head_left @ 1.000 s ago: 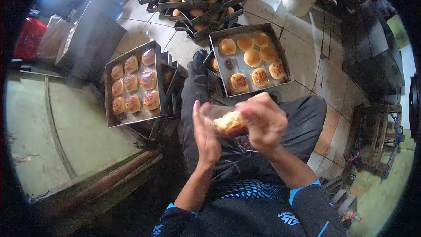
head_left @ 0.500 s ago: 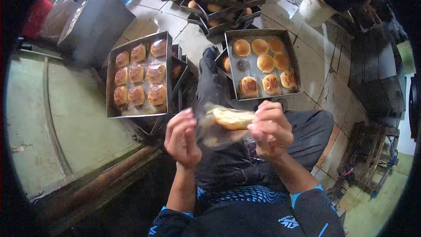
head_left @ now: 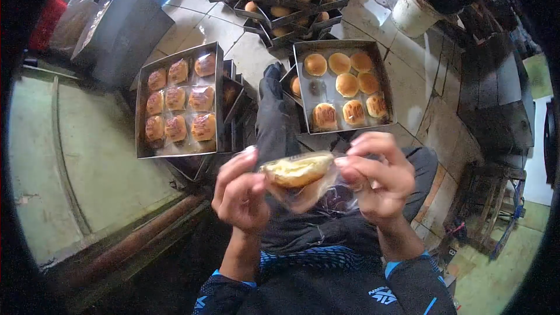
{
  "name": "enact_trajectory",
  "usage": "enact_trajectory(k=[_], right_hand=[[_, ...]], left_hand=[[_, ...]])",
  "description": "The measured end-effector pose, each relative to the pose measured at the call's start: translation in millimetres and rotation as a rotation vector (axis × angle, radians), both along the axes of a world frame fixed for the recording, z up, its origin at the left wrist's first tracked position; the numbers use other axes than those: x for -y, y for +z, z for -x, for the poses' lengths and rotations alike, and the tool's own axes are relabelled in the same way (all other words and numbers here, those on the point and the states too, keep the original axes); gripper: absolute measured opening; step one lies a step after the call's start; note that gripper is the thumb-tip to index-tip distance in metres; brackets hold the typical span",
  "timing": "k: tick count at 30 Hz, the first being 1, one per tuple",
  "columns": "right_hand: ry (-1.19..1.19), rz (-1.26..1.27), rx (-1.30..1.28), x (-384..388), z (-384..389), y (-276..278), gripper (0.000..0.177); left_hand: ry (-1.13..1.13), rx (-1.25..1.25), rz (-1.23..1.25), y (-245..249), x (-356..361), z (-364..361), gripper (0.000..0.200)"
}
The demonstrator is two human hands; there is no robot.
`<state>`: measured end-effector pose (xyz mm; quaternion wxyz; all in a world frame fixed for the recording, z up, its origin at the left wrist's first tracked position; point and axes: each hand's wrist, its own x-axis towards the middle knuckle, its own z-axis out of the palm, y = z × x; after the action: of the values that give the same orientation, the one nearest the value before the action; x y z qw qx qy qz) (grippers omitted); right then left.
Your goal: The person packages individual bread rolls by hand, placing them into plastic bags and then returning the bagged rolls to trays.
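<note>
Between my hands, over my lap, is a split bun (head_left: pixel 297 172) with a pale filling, inside a clear plastic bag (head_left: pixel 306 197). My left hand (head_left: pixel 240 192) has its fingers closed at the left end of the bagged bun. At the upper right corner of the bag, my right hand (head_left: pixel 382 178) pinches the film between thumb and fingers. Ahead on the right, a metal tray (head_left: pixel 344 44) holds several golden buns (head_left: pixel 347 84), the front row in printed wrappers. Another metal tray (head_left: pixel 219 99) on the left holds several wrapped buns (head_left: pixel 175 98) in rows.
A stack of crisscrossed metal trays (head_left: pixel 286 20) with buns stands on the tiled floor ahead. At the upper right is a white bucket (head_left: pixel 413 14). A wooden stool (head_left: pixel 496 204) lies to the right, and a pale green panel (head_left: pixel 111 169) runs along the left.
My left hand has closed on the left end of the bagged bun. The bun has moved down slightly, and my right hand has shifted right to the bag's corner.
</note>
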<state>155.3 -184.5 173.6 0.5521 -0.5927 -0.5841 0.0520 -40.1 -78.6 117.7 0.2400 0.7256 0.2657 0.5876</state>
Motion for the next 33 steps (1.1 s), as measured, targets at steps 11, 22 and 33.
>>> enact_trajectory(k=[11,22,33], right_hand=[[0.053,0.046,-0.178,-31.1,11.5,-130.1,0.013],[-0.37,0.221,-0.424,-52.7,42.8,-143.8,0.04],[-0.047,0.408,-0.2,-1.9,18.5,-102.3,0.017]], left_hand=[[0.002,-0.143,0.107,-89.4,-12.9,31.2,0.012],[0.013,0.071,0.913,-68.8,-10.9,24.9,0.013],[0.091,-0.104,0.814,-40.7,25.1,59.2,0.016]])
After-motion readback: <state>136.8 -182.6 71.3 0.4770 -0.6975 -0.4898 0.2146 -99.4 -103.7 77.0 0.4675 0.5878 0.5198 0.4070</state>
